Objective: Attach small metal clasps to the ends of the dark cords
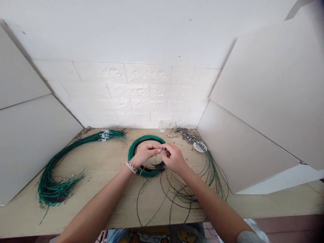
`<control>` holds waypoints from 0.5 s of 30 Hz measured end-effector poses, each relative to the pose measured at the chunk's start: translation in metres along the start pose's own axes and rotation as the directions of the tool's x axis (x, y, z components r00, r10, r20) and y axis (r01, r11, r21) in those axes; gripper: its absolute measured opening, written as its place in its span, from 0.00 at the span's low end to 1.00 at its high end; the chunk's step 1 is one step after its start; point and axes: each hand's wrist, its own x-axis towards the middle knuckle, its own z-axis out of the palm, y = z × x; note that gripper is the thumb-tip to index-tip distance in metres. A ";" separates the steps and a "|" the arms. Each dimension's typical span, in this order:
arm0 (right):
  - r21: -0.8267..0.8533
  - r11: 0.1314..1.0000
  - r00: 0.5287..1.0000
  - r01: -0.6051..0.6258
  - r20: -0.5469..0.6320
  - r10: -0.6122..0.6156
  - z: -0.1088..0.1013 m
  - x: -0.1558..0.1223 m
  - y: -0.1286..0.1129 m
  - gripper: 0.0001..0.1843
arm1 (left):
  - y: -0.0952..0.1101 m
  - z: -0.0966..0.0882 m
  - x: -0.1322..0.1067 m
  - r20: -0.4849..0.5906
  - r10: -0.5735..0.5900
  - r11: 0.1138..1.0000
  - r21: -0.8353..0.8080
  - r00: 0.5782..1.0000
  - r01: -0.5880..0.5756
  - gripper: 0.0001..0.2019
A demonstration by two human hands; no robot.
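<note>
My left hand [147, 155], with a bracelet [131, 167] at its wrist, meets my right hand [174, 156] over a green coil of thin cord or wire [133, 145]. Both hands are closed, thumbs and fingers pinched together at the fingertips. Something small, partly shiny and partly dark, shows between them, too small to name. Beneath the hands, dark loose ends [158, 166] lie inside the coil's near right side. From there to the right, loose dark strands [170, 202] loop across the table under my right forearm.
A bundle of green strands with white tags [104, 135] curves along the left side of the table [111, 189]. At the back right lie a pile of small metal pieces [189, 135], a white round object [199, 146] and a clear plastic piece [163, 126]. Pale panels [240, 145] flank both sides.
</note>
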 end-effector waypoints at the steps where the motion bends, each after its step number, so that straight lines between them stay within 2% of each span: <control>1: -0.024 0.999 1.000 0.021 -0.005 -0.021 0.000 0.000 -0.001 0.10 | 0.000 0.000 0.000 0.013 -0.006 1.000 -0.011 1.000 0.006 0.13; 6: -0.048 0.999 0.999 0.019 -0.038 -0.021 0.000 0.001 0.000 0.06 | 0.002 0.002 -0.002 0.056 -0.022 0.998 -0.049 0.998 0.025 0.13; 10: -0.081 0.997 0.998 -0.003 -0.063 -0.002 0.001 0.000 0.003 0.07 | 0.001 0.003 0.000 0.031 -0.027 0.999 -0.033 0.999 0.028 0.14; 13: -0.109 0.992 0.996 -0.055 -0.071 0.047 0.003 -0.001 0.005 0.11 | 0.001 0.003 -0.001 0.047 -0.010 1.000 0.016 0.999 0.010 0.13; 15: -0.090 0.991 0.994 -0.098 -0.056 0.094 0.004 -0.001 0.004 0.09 | 0.002 0.003 -0.002 0.082 0.010 0.999 0.048 0.997 -0.014 0.13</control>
